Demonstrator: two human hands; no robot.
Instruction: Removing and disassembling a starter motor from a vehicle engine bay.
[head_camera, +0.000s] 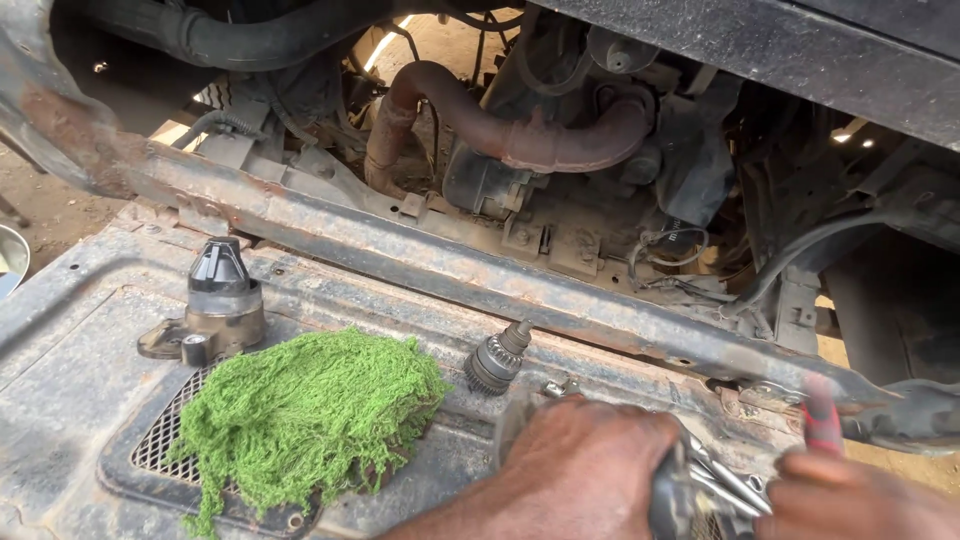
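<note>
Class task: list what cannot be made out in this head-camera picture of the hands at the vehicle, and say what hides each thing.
- Metal part under left hand: hand covers it.
- Red tool in right hand: blurred, tip unseen.
- Right hand: cut by the edge.
- Mesh grille: mostly under green cloth.

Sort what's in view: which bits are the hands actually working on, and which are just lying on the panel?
In hand:
left hand gripping a metal motor part
right hand with a red-handled tool
loose metal pieces between the hands

Lying about:
green mesh rag
small gear piece
black-capped cylinder part
</note>
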